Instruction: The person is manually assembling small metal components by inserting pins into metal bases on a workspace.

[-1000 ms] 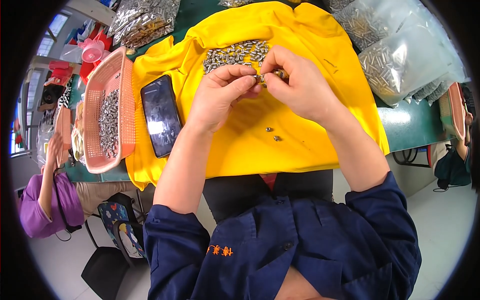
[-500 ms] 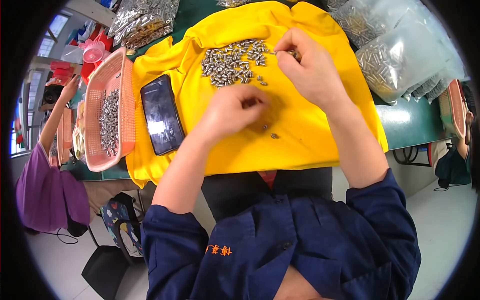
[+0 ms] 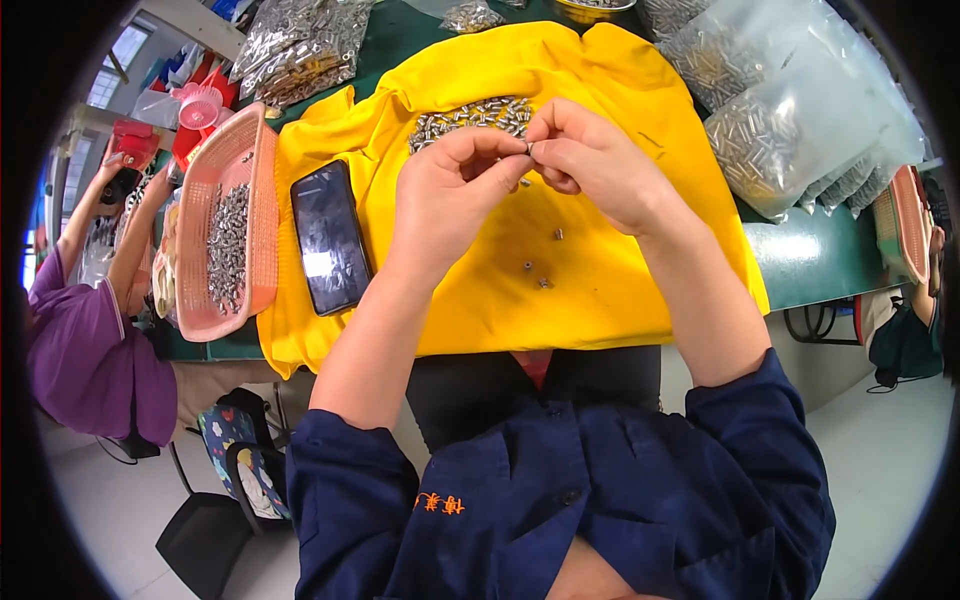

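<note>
My left hand (image 3: 452, 190) and my right hand (image 3: 598, 168) meet fingertip to fingertip above the yellow cloth (image 3: 620, 285). Thumb and forefinger of both hands pinch one tiny silvery metal part (image 3: 529, 149), mostly covered by the fingers. Just beyond them lies a pile of small metal cylinders (image 3: 475, 117), partly hidden by my hands. Nearer to me, a loose cylinder (image 3: 559, 234) and two smaller metal pieces (image 3: 544, 284) rest on the cloth. To the left is a black phone (image 3: 330, 238), lying flat.
A pink basket (image 3: 262, 220) holding metal parts (image 3: 228, 248) stands left of the phone. Clear bags of metal parts (image 3: 755, 135) crowd the right; another bag (image 3: 302, 50) lies far left. A metal bowl (image 3: 592, 10) sits at the back. A person in purple (image 3: 95, 345) works at left.
My left hand has moved up and right, and my right hand down and left, so their fingertips now meet. Another loose cylinder shows on the cloth below them.
</note>
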The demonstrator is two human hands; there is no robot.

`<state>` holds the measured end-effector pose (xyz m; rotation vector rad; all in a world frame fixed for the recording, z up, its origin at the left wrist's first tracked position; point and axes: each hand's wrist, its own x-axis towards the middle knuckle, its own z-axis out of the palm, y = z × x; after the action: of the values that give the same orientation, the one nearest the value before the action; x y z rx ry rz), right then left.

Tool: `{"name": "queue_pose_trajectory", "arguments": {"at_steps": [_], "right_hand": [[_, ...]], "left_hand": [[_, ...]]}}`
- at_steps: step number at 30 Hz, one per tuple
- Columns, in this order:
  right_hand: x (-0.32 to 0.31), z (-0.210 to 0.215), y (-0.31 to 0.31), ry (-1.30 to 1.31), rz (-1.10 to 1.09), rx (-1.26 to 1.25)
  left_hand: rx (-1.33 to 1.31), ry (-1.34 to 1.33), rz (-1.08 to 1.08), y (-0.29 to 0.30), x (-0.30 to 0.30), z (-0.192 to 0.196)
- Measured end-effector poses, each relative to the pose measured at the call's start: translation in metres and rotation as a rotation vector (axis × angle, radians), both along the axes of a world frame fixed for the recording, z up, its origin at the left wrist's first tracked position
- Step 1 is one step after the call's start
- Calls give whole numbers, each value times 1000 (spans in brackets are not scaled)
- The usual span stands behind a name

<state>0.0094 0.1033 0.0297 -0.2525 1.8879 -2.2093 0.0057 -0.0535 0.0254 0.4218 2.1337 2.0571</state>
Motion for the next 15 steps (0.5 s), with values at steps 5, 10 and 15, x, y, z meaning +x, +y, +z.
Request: {"name": "queue_pose_trajectory", "arguments": {"at_steps": [5, 10, 15], "right_hand": [[-5, -3, 6, -139, 74, -129], [-5, 2, 9, -166, 76, -225], [-6, 0, 11, -188, 99, -251]], "left_hand": [[-204, 197, 119, -11, -11, -8], [-148, 213, 281, -43, -31, -11], [-377, 605, 216, -25, -27, -1]]}}
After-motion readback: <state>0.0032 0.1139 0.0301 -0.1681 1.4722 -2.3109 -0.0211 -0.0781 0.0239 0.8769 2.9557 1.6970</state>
